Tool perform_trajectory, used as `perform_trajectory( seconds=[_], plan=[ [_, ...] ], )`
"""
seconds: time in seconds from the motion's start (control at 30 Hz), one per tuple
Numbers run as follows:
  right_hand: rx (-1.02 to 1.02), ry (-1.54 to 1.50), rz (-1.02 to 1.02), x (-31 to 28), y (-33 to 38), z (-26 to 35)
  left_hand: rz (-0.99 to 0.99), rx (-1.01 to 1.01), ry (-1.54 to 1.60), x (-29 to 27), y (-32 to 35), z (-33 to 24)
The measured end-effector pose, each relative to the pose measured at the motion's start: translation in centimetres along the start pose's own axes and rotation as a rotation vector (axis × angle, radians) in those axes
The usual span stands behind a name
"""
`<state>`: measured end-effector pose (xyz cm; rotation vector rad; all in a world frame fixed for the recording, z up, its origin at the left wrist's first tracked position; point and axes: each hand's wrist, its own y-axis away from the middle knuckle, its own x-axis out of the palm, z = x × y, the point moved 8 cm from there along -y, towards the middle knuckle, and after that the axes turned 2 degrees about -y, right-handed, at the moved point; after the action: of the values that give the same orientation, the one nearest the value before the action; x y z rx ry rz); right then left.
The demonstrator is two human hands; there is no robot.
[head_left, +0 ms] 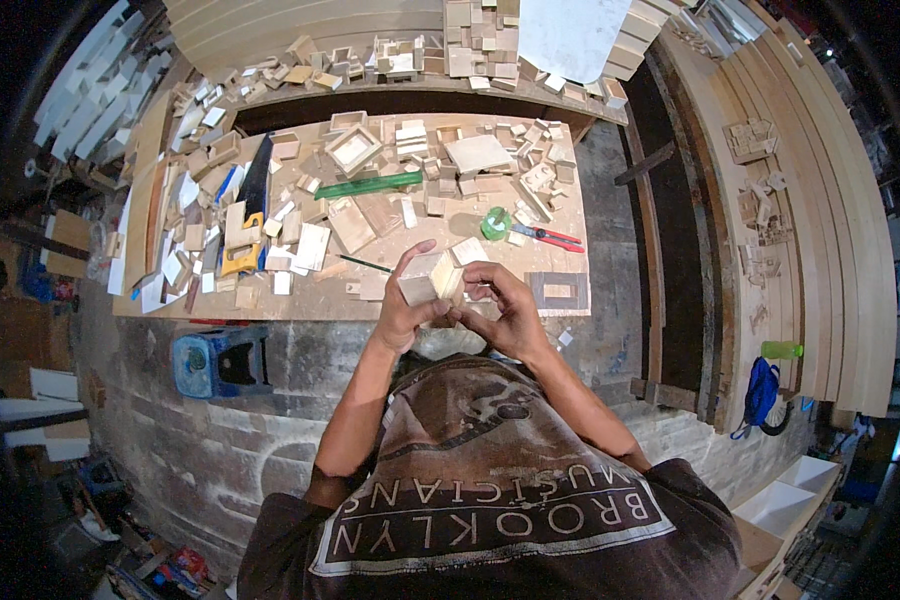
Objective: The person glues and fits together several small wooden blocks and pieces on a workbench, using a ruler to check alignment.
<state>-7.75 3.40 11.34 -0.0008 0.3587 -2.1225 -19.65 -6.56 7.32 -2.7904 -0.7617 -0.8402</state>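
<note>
A small pale wooden box (428, 278) is held up in front of me over the near edge of a low wooden work board (370, 300). My left hand (402, 305) grips the box from below and the left, thumb up along its side. My right hand (498, 305) closes on the box's right side with curled fingers. Both forearms come up from my dark printed shirt at the bottom of the picture.
The board carries many wood offcuts and small frames, a green ruler (368, 185), a hand saw with a yellow handle (248, 215), a green tape roll (495, 223), red-handled pliers (550, 237) and a pencil (363, 263). A blue stool (215, 362) stands left. Long planks (820, 220) lie right.
</note>
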Motion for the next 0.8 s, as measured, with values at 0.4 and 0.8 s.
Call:
perform_trajectory(
  seconds=[0.4, 0.8],
  plan=[
    [0.009, -0.080, 0.044, -0.3, 0.7, 2.2, -0.013, 0.087, -0.147, 0.8, 0.5, -1.7],
    [-0.103, 0.138, 0.016, 0.1, -1.1, 1.8, 0.017, -0.289, 0.440, 0.2, 1.9, 4.5]
  ],
)
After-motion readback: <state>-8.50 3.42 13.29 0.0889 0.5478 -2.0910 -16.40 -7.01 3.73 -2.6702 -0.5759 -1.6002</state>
